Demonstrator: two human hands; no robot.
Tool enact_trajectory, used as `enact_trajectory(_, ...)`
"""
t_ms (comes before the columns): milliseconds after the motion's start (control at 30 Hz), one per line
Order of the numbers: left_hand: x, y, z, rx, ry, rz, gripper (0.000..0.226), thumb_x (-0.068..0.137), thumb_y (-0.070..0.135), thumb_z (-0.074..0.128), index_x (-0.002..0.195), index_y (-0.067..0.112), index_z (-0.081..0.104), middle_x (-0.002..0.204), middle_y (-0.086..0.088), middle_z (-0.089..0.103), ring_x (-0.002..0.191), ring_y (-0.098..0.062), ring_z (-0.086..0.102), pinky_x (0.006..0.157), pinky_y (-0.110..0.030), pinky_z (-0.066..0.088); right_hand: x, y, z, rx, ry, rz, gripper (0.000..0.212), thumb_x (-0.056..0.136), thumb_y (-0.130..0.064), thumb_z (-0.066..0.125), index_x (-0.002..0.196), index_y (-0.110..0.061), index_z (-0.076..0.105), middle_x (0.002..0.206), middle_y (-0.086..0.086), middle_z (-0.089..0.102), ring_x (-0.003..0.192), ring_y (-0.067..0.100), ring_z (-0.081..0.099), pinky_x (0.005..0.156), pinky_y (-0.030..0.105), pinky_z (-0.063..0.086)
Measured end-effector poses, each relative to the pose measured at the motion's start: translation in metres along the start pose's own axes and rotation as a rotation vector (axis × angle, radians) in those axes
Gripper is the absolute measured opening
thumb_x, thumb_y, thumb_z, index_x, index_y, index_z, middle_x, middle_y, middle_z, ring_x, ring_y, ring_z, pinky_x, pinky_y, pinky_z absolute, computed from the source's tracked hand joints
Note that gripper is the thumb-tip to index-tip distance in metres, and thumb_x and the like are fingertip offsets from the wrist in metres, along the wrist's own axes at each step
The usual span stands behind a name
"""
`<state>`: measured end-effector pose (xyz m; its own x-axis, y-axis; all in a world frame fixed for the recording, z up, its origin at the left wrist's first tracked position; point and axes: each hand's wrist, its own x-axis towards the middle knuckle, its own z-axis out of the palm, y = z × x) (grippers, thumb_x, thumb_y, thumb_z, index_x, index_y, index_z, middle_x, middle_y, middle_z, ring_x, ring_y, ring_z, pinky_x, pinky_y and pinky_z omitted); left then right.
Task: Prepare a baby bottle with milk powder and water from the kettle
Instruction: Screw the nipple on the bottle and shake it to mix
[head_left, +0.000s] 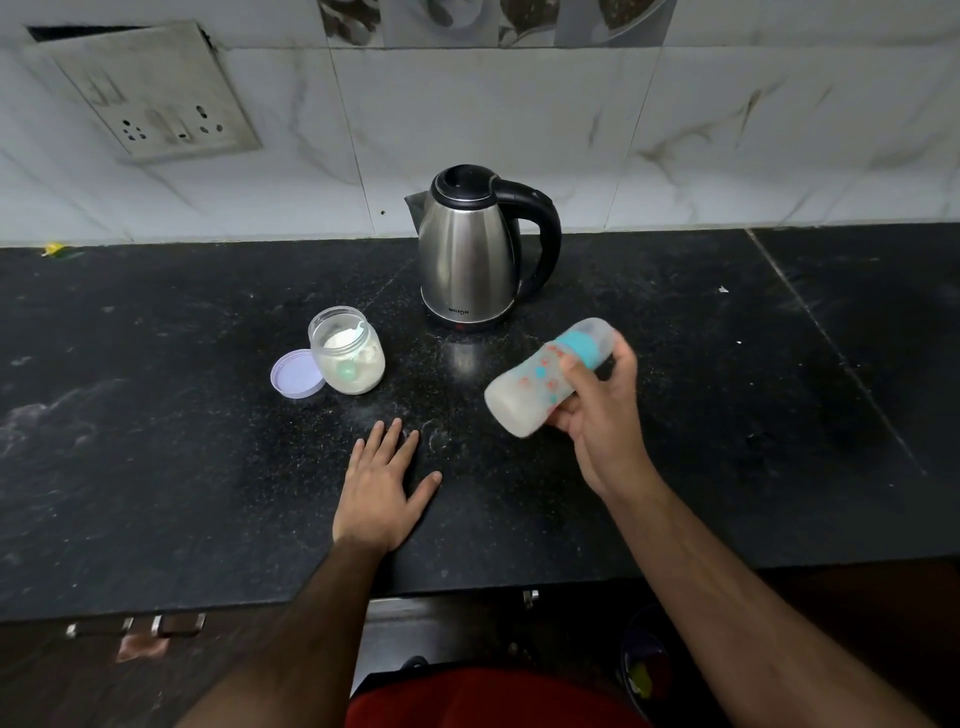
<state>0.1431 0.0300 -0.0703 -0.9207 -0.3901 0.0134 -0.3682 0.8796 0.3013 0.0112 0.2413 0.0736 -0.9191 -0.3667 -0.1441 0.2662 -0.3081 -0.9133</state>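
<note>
My right hand (602, 410) grips a baby bottle (540, 384) with a teal collar and clear cap, tilted on its side above the counter; it is motion-blurred and holds milky liquid. My left hand (382, 486) rests flat on the black counter (182, 467), fingers straight. A steel kettle (470, 254) with a black handle and shut lid stands at the back, behind the bottle. To its left is an open jar of milk powder (348, 358) with a scoop inside, and its lilac lid (297, 374) lies beside it.
A tiled wall (675, 145) backs the counter, with a socket plate (156, 93) at the upper left. The counter's front edge runs below my wrists, with drawer handles (135, 626) under it. Powder specks dust the surface near my left hand.
</note>
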Motion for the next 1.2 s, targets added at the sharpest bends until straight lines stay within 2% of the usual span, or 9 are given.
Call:
enact_trajectory(133,0.000,-0.001,0.000,0.002,0.001,0.000,0.075,0.092,0.069,0.033,0.153,0.024,0.033,0.164,0.000,0.021,0.154,-0.017,0.005,0.125,-0.039,0.002,-0.012,0.003,-0.002,-0.222,-0.320,0.125,0.064,0.083,-0.012,0.067,0.137,-0.036,0.041,0.114,0.006,0.068,0.098,0.024,0.072,0.076,0.045,0.060)
enact_trajectory(300,0.000,0.000,0.000,0.002,0.007,0.004,0.075,0.092,0.069,0.031,0.153,0.024,0.034,0.164,0.000,0.021,0.154,-0.017,0.005,0.125,-0.038,0.001,-0.003,-0.004,-0.001,0.020,-0.021,0.020,0.057,0.086,-0.020,0.064,0.137,-0.030,0.042,0.120,0.006,0.064,0.099,0.019,0.070,0.074,0.044,0.059)
enact_trajectory(467,-0.001,-0.001,0.001,-0.007,0.010,0.006,0.074,0.093,0.067,0.035,0.152,0.023,0.035,0.164,-0.001,0.022,0.154,-0.018,0.006,0.125,-0.038,0.001,-0.013,-0.002,-0.002,-0.230,-0.340,0.112,0.064,0.077,-0.019,0.071,0.132,-0.040,0.045,0.109,-0.001,0.072,0.098,0.022,0.072,0.077,0.044,0.060)
enact_trajectory(600,-0.001,-0.001,0.000,-0.002,0.013,0.009,0.073,0.093,0.066,0.036,0.152,0.023,0.035,0.164,-0.002,0.023,0.154,-0.018,0.007,0.125,-0.038,0.001,-0.002,-0.010,0.000,0.044,-0.026,0.033,0.052,0.088,-0.017,0.065,0.134,-0.029,0.043,0.117,0.005,0.066,0.094,0.015,0.071,0.074,0.042,0.060)
enact_trajectory(667,0.000,0.000,0.000,0.000,0.012,0.012,0.074,0.093,0.067,0.034,0.152,0.023,0.035,0.164,-0.002,0.023,0.154,-0.019,0.007,0.125,-0.038,0.001,-0.005,-0.007,0.000,-0.053,-0.097,0.053,0.054,0.092,-0.011,0.060,0.138,-0.029,0.039,0.114,0.004,0.067,0.095,0.018,0.072,0.077,0.048,0.061)
enact_trajectory(767,0.000,0.000,0.000,0.001,0.015,0.010,0.074,0.093,0.067,0.035,0.152,0.022,0.036,0.164,-0.002,0.024,0.154,-0.019,0.008,0.124,-0.037,0.001,-0.012,-0.008,-0.001,-0.299,-0.372,0.129,0.063,0.089,-0.008,0.063,0.141,-0.033,0.038,0.104,0.000,0.073,0.099,0.025,0.072,0.080,0.052,0.060)
enact_trajectory(933,0.000,0.000,0.000,0.000,0.019,0.008,0.072,0.094,0.065,0.038,0.152,0.022,0.036,0.164,-0.002,0.023,0.154,-0.019,0.008,0.125,-0.038,0.001,0.002,-0.016,0.003,-0.023,-0.064,0.036,0.058,0.082,-0.022,0.065,0.134,-0.030,0.042,0.115,0.001,0.068,0.098,0.020,0.071,0.074,0.047,0.060)
enact_trajectory(1100,0.000,0.000,0.000,-0.006,0.018,0.006,0.071,0.094,0.064,0.041,0.152,0.022,0.037,0.164,-0.003,0.024,0.154,-0.019,0.008,0.125,-0.038,0.002,-0.006,-0.007,-0.002,-0.300,-0.379,0.122,0.064,0.085,-0.016,0.068,0.138,-0.035,0.038,0.103,-0.001,0.075,0.096,0.024,0.073,0.073,0.049,0.061)
enact_trajectory(1200,0.000,0.000,0.001,-0.002,0.015,0.003,0.072,0.094,0.064,0.039,0.152,0.022,0.036,0.164,-0.002,0.023,0.154,-0.019,0.007,0.125,-0.038,0.002,0.002,-0.010,0.000,-0.079,-0.135,0.048,0.065,0.083,-0.022,0.069,0.139,-0.028,0.038,0.111,0.002,0.072,0.096,0.023,0.073,0.070,0.044,0.060)
